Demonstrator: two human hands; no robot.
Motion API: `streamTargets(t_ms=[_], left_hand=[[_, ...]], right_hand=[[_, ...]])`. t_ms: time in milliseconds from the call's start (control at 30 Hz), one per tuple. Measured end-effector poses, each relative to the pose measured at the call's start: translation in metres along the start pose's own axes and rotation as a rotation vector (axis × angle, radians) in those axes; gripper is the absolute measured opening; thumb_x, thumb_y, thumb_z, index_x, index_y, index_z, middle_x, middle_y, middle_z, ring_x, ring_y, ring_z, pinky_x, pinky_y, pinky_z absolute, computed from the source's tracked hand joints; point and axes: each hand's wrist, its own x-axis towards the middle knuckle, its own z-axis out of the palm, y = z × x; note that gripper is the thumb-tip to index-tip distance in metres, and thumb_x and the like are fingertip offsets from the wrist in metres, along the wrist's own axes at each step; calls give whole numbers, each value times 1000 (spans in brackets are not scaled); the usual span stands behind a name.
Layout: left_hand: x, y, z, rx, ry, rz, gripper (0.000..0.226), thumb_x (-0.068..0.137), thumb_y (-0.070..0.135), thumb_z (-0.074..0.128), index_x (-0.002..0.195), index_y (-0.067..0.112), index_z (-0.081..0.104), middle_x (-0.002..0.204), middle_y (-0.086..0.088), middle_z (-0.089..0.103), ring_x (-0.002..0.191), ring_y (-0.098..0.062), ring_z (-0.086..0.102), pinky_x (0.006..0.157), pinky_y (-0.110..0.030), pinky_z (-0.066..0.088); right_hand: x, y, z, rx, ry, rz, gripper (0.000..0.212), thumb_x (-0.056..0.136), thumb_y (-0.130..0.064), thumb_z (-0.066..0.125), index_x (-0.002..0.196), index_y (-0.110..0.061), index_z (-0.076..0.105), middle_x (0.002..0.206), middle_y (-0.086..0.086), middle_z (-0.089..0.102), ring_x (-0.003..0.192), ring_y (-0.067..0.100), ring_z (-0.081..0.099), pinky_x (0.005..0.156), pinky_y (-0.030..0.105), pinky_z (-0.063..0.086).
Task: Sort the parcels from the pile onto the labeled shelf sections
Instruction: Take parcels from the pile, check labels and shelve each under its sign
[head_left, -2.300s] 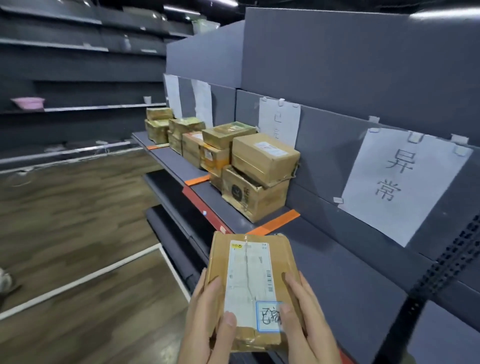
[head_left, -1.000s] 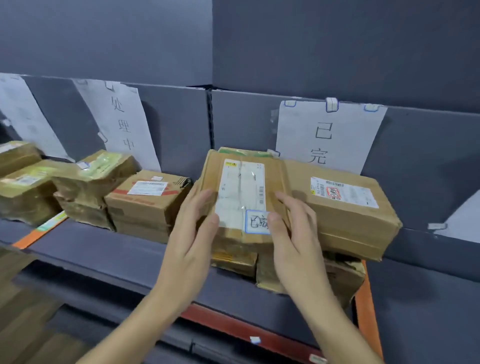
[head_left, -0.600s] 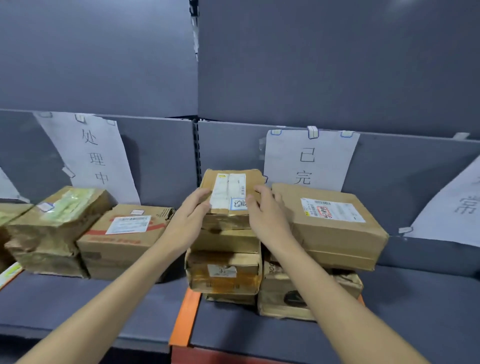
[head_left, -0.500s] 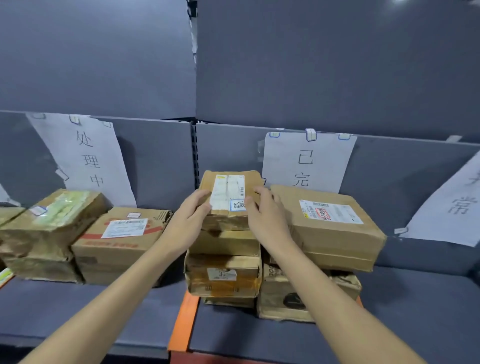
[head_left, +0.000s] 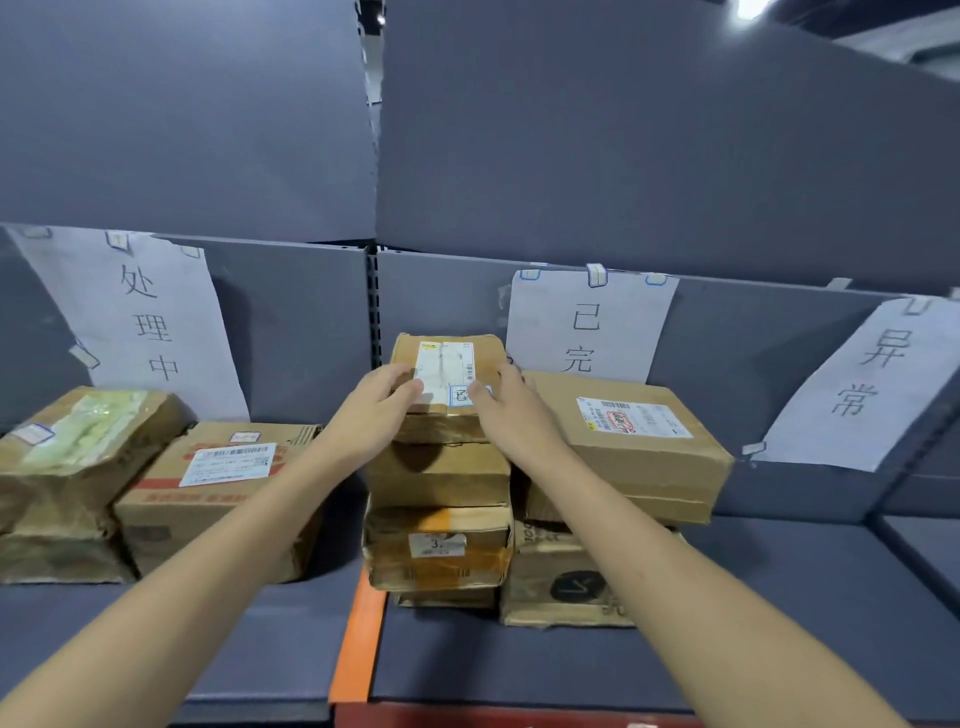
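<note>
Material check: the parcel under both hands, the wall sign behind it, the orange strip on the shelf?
Parcel: brown cardboard, matte, with creased, dented edges; white paper label on top. Wall sign: thin white paper, matte, handwritten, taped along its top edge. Orange strip: flat and smooth, likely tape or painted metal; the view cannot settle which.

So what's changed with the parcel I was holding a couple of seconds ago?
The small parcel went from in front of you up and forward onto the middle stack by the 已完 sign. Your left hand and right hand still hold its sides; nothing was let go. The big box beside it and the signs stayed put.
</note>
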Motion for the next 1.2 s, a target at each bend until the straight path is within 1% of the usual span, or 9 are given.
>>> streamTargets(t_ms=[100, 200, 333, 533, 733, 900, 1033, 1133, 1200], left_hand=[[-6, 5, -4, 94, 33, 55, 43, 103, 34, 30, 142, 18, 35, 151, 3, 29, 145, -16, 12, 112, -34, 20], [-6, 9, -7, 252, 64, 168, 52, 101, 39, 32, 148, 18, 25, 160, -4, 8, 147, -20, 1, 116, -36, 11], [-2, 28, 8, 559, -7, 292, 61, 100, 48, 26, 152, 20, 13, 161, -4, -4, 147, -22, -7, 118, -39, 1], [-18, 98, 72, 701, -200, 386, 67, 99, 51, 24, 153, 16, 4, 160, -8, -8, 147, -23, -9, 118, -38, -2], [-59, 197, 192, 656, -357, 474, 68, 99, 50, 27, 153, 15, 5, 160, -9, -7, 147, -24, -7, 118, -38, 0], [-105, 283, 318, 686, -477, 620, 71, 95, 57, 15, 151, 14, 17, 159, -15, 1, 145, -29, 7, 117, -47, 13], [-148, 340, 411, 620, -631, 676, 69, 99, 53, 23, 152, 12, 8, 160, -12, -3, 148, -25, -1, 119, -39, 6], [-171, 381, 473, 621, -710, 758, 79, 91, 62, 13, 152, 11, 15, 160, -15, 0, 147, -29, 0, 119, -41, 8], [-187, 410, 513, 553, -744, 766, 70, 97, 54, 26, 151, 11, 18, 160, -14, 4, 147, -30, 4, 119, -43, 9]], right_hand=[[-6, 1, -8, 21, 7, -13, 45, 99, -41, 37, 139, -20, 40, 139, 5, 44, 124, 25, 45, 99, 40, 41], [-12, 7, -23, -123, 28, -60, 44, 101, -41, 32, 134, -14, 43, 145, 11, 38, 134, 30, 34, 107, 45, 35], [-29, 23, -54, -459, -90, -84, 60, 103, -40, 26, 152, -9, 13, 160, 19, 6, 148, 32, 3, 119, 46, 11], [-74, 67, -125, -661, -145, -20, 68, 102, -51, 20, 154, -14, -2, 161, 15, -6, 149, 29, -4, 119, 52, 1], [-155, 165, -229, -688, -95, 165, 72, 99, -57, 20, 154, -15, -2, 162, 13, -8, 149, 28, -6, 118, 53, 0], [-251, 275, -326, -666, 13, 375, 72, 99, -54, 24, 154, -12, 4, 162, 12, -1, 149, 27, -2, 117, 54, 3], [-325, 346, -393, -638, 70, 555, 70, 101, -52, 22, 154, -11, 4, 162, 12, 0, 149, 27, 0, 118, 52, 4], [-369, 390, -432, -611, 100, 665, 70, 101, -53, 21, 154, -11, 3, 162, 13, -1, 149, 27, -1, 118, 52, 3], [-393, 417, -458, -586, 129, 741, 71, 101, -55, 19, 155, -12, 2, 162, 13, -2, 149, 28, -2, 118, 51, 3]])
